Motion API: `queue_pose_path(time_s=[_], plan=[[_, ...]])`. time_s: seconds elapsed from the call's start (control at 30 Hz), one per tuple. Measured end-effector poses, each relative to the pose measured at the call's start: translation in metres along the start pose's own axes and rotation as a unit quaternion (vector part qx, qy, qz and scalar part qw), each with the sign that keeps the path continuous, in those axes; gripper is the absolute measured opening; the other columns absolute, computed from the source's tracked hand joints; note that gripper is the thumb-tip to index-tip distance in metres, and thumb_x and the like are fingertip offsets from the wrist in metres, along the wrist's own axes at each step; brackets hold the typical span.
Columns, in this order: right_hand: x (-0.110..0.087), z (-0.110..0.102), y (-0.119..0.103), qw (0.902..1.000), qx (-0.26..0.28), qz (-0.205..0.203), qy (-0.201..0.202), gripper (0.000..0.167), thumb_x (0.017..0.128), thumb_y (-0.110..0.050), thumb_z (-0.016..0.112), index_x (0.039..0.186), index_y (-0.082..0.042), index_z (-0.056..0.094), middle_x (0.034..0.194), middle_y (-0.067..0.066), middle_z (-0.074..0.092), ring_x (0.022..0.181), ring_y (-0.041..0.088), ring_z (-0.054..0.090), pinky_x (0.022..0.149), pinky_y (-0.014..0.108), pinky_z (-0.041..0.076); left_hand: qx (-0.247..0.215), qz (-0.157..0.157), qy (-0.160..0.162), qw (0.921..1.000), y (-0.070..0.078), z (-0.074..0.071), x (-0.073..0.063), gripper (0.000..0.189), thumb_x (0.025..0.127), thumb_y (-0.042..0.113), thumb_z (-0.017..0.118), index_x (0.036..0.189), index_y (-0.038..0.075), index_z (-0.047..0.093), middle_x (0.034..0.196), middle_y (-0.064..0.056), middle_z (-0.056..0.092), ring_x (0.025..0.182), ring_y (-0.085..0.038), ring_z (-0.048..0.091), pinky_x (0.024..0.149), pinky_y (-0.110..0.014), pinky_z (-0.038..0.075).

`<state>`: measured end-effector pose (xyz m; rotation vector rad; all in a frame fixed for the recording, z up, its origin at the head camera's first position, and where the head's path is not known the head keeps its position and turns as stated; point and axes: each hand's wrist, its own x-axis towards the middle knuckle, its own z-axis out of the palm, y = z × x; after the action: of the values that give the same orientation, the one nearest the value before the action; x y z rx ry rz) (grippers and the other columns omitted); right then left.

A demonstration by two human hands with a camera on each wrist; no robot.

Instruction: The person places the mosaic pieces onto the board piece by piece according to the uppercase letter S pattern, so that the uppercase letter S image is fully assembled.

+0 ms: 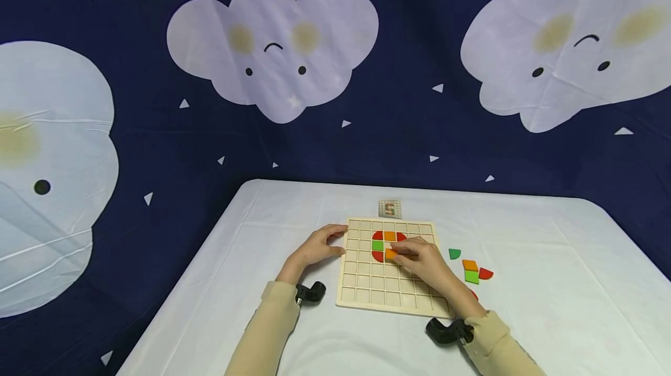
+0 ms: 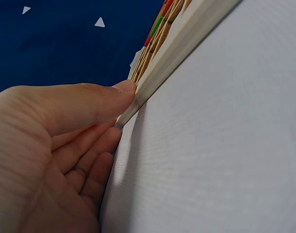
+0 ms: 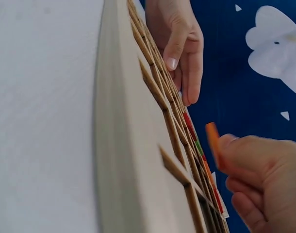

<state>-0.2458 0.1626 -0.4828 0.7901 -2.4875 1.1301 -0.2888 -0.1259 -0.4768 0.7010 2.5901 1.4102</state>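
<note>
A light wooden grid board [image 1: 369, 294] lies on the table. Colored tiles fill some upper cells: several red quarter-round ones, an orange square [image 1: 389, 236] and a green square [image 1: 377, 245]. My right hand [image 1: 426, 262] pinches another orange square tile [image 3: 213, 144] between thumb and fingers, just above the board beside the lower red quarter-round tile [image 1: 378, 256]. At the board's left edge, my left hand [image 1: 316, 245] touches the rim with its thumb and fingertips, the fingers extended and spread. In the left wrist view its thumb [image 2: 106, 99] rests against the wooden edge.
Right of the board lie loose tiles: a dark green quarter-round [image 1: 454, 254], an orange square [image 1: 469, 265], a light green square [image 1: 472, 277] and a red quarter-round [image 1: 486, 274]. Another red piece is partly hidden by the right wrist. A small patterned card [image 1: 390, 209] lies behind the board.
</note>
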Motion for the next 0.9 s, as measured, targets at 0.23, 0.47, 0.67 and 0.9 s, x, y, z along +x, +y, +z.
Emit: queue_pose_path(time_s=[0.23, 0.47, 0.67, 0.9], plan=[[-0.002, 0.004, 0.006, 0.9990, -0.040, -0.017, -0.007, 0.029, 0.078, -0.010, 0.077, 0.106, -0.009, 0.072, 0.103, 0.002, 0.068, 0.101, 0.023, 0.059, 0.086, 0.044, 0.049, -0.003, -0.002, 0.000, 1.0000, 0.001, 0.000, 0.000, 0.056, 0.080, 0.001, 0.072, 0.132, -0.001, 0.051, 0.127, -0.013, 0.054, 0.114, -0.027, 0.050, 0.102, -0.039, 0.039], [-0.003, 0.007, 0.008, 0.9984, -0.050, -0.025, -0.005, 0.030, 0.077, -0.011, 0.078, 0.107, -0.012, 0.072, 0.103, 0.000, 0.068, 0.099, 0.021, 0.060, 0.085, 0.043, 0.050, 0.003, -0.001, 0.001, 1.0000, 0.000, 0.001, 0.000, 0.056, 0.080, 0.001, 0.072, 0.132, -0.001, 0.051, 0.127, -0.013, 0.054, 0.114, -0.027, 0.050, 0.102, -0.039, 0.039], [-0.003, 0.008, 0.007, 0.9985, -0.047, -0.026, 0.000, 0.030, 0.077, -0.013, 0.078, 0.106, -0.011, 0.072, 0.103, -0.001, 0.068, 0.099, 0.019, 0.060, 0.084, 0.039, 0.051, 0.006, -0.003, 0.000, 1.0000, 0.000, 0.000, 0.000, 0.056, 0.081, 0.002, 0.072, 0.133, -0.001, 0.051, 0.128, -0.013, 0.053, 0.115, -0.027, 0.050, 0.102, -0.039, 0.039], [0.001, -0.012, -0.002, 0.9998, -0.006, 0.014, 0.016, 0.028, 0.084, -0.018, 0.072, 0.109, -0.005, 0.070, 0.105, 0.007, 0.067, 0.102, 0.028, 0.059, 0.084, 0.049, 0.050, 0.012, -0.005, -0.002, 0.9999, 0.001, 0.000, 0.000, 0.056, 0.081, 0.002, 0.071, 0.133, -0.001, 0.051, 0.129, -0.013, 0.053, 0.115, -0.027, 0.050, 0.102, -0.039, 0.038]])
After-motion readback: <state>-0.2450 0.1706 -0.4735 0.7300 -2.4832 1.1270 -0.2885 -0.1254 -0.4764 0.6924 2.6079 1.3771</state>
